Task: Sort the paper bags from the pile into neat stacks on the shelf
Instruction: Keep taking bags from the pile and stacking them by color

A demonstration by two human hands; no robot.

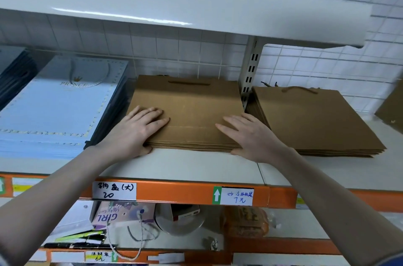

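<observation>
A white shelf board point(196, 163) with an orange front rail point(174, 191) is seen against a white tiled wall point(174, 47) behind wire grid. A flat stack of brown kraft paper bags point(189, 111) is laid mid-shelf, pretty tidy, between a pale blue bag stack point(56, 108) and a second brown bag stack point(316, 119). It's pinched at the front corners by the left hand point(135, 130) and right hand point(250, 135), fingers spread flat on top, thumbs pressed to the edge.
</observation>
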